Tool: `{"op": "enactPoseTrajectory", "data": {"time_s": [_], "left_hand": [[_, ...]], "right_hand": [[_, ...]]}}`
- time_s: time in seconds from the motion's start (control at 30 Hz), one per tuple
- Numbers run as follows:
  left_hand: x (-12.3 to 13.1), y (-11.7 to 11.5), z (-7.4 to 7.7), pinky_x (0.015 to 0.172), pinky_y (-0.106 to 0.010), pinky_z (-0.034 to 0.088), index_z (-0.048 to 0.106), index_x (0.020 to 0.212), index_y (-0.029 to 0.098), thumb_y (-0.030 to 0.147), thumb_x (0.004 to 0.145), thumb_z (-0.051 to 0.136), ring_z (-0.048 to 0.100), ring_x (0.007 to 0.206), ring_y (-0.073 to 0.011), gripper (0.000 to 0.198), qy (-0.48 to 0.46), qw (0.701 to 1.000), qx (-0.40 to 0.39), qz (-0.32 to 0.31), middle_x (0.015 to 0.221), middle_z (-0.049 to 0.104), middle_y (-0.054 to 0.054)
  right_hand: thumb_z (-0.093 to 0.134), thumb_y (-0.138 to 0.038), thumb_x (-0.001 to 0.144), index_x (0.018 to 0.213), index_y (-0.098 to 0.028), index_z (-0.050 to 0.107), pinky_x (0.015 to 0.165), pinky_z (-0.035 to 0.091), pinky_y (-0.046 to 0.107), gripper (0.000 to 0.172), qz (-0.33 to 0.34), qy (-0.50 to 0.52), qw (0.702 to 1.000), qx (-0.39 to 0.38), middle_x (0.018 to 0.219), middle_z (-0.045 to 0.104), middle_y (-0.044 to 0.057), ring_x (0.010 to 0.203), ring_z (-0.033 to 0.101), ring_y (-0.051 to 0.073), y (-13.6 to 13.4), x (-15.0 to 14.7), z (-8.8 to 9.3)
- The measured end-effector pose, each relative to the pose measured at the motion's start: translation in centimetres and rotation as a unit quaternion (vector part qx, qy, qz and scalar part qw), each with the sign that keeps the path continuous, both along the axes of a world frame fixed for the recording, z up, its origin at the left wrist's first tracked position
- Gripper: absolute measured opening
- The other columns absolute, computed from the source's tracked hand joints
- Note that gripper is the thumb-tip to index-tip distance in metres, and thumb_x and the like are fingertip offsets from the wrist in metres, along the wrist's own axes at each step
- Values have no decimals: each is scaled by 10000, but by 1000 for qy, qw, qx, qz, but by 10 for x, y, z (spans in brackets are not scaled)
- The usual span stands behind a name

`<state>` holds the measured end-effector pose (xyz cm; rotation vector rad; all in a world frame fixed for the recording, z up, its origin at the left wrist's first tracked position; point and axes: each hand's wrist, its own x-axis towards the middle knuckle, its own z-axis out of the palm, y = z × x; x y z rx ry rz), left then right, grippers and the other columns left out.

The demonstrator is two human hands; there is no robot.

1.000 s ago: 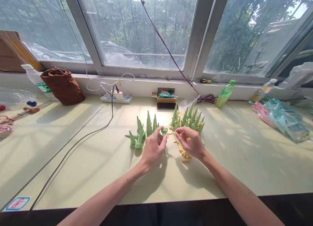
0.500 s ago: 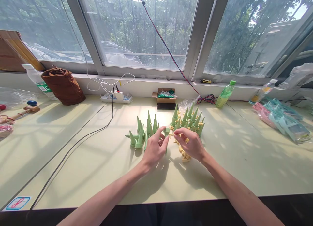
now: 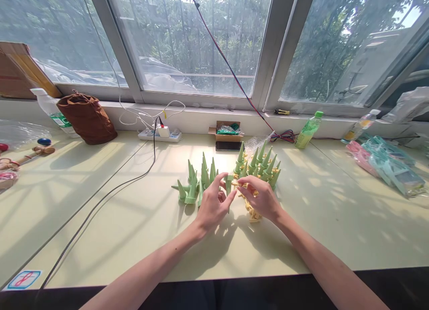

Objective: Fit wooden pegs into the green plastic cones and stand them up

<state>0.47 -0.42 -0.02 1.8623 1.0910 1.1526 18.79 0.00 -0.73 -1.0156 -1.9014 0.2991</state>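
Note:
My left hand is closed on a green cone-shaped piece, its wide end up and its point down. Just to the right, my right hand pinches a small yellow piece close beside the cone's wide end; whether the two touch I cannot tell. Left of my hands stands a group of green cones, one lying on its side. Behind my right hand is another group of green cones with yellow pieces at their bases. Loose yellow pieces lie in a pile below my right hand, partly hidden by it.
At the back are a small open carton, a dark flat phone-like object and a power strip. A black cable crosses the table's left side. A brown bag and a green bottle stand near the window.
The green cone in my left hand has turned slightly and my left thumb has shifted toward the yellow piece. My right hand has stayed almost in place, still pinching it.

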Motion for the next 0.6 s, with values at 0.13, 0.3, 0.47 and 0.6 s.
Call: {"op": "enactPoseTrajectory", "data": {"time_s": [0.13, 0.3, 0.47, 0.6], "left_hand": [[0, 1, -1, 423, -162, 378, 436, 1317, 242, 305, 910, 583, 428, 452, -22, 437, 9, 1000, 20, 11, 891, 487, 19], [-1, 2, -4, 441, -154, 388, 439, 1313, 245, 261, 913, 573, 428, 463, -19, 422, 27, 998, 63, 15, 895, 495, 21], [-1, 2, -6, 455, -164, 411, 432, 1317, 244, 253, 917, 569, 438, 461, -20, 423, 40, 995, 87, 11, 910, 517, 13], [-1, 1, -7, 459, -171, 417, 431, 1324, 243, 251, 919, 573, 438, 457, -21, 430, 41, 995, 92, 7, 909, 514, 12]], "right_hand": [[558, -280, 953, 994, -188, 635, 586, 493, 265, 127, -6, -3, 1000, -9, 890, 692, 52, 588, 575, 125, 1, 0, -1], [537, -322, 971, 945, -177, 635, 579, 461, 257, 177, -11, -4, 1000, -22, 841, 683, 45, 589, 565, 127, 1, -1, -1], [446, -356, 1011, 789, -176, 612, 542, 394, 255, 330, -28, -24, 999, -34, 661, 600, 14, 547, 495, 126, -1, -3, -1], [383, -363, 1031, 650, -183, 534, 535, 359, 254, 448, -36, -33, 998, -42, 575, 514, -5, 525, 449, 119, -1, -3, 0]]}}
